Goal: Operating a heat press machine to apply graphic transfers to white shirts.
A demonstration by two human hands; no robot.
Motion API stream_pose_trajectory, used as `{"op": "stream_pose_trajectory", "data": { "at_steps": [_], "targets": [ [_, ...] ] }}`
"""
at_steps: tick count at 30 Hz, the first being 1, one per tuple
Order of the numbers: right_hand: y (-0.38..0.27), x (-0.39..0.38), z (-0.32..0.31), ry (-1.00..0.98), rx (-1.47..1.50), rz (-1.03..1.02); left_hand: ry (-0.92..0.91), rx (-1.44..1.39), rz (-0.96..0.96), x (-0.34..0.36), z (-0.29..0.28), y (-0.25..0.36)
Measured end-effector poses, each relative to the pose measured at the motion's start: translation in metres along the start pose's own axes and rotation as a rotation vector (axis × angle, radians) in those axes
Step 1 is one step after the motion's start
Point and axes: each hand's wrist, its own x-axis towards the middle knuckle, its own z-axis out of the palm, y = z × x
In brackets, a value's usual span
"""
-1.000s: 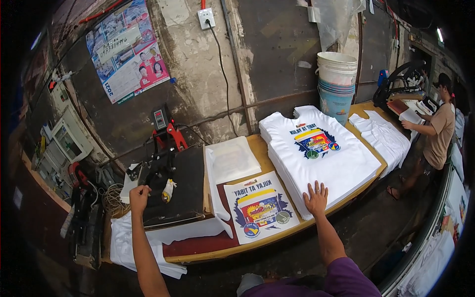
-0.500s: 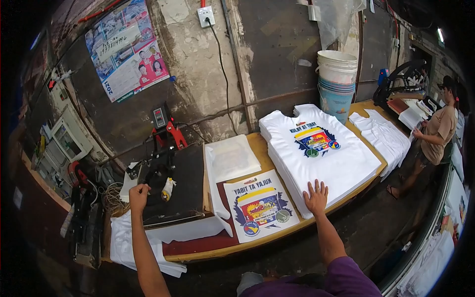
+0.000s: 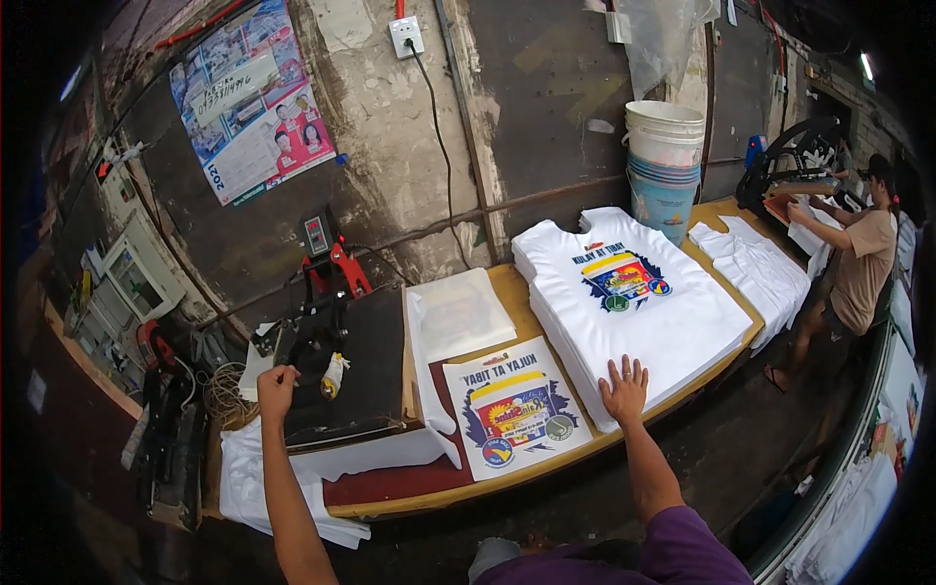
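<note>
White shirt stack (image 3: 643, 317) lies beneath right hand (image 3: 624, 393).

Heat press (image 3: 363, 366) on table (image 3: 505, 285) at left, transfer sheet (image 3: 517, 409) right of it, T-shirt stack (image 3: 658, 331) further right, buckets (image 3: 665, 171) behind

head view | left head-worn fisheye | close above table (image 3: 390, 504), angled down toward wall (image 3: 556, 97) (straight edges bend)

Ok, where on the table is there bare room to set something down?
A narrow strip of table between the pale sheets and shirt pile; a small red patch left of the printed sheet. Crowded around the black press, by the left hand.
</note>
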Motion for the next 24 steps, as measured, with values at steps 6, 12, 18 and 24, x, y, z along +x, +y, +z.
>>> {"op": "stream_pose_trajectory", "data": {
  "at_steps": [6,12,18,24],
  "targets": [
    [-0.0011,0.0003,-0.0023,-0.015,0.003,0.003,0.006,0.01,0.022,-0.0003,-0.0007,-0.0038],
    [-0.0029,0.0009,-0.0038,-0.021,0.008,-0.002,0.017,0.009,0.043,0.001,-0.0002,-0.0056],
    [-0.0022,0.0009,-0.0026,-0.016,0.009,-0.001,0.019,0.022,0.067,0.0002,-0.0003,-0.0014],
    [-0.0009,0.0003,-0.0026,-0.013,0.008,-0.002,0.022,0.021,0.066,0.0005,0.0001,-0.0035]
  ]
}}
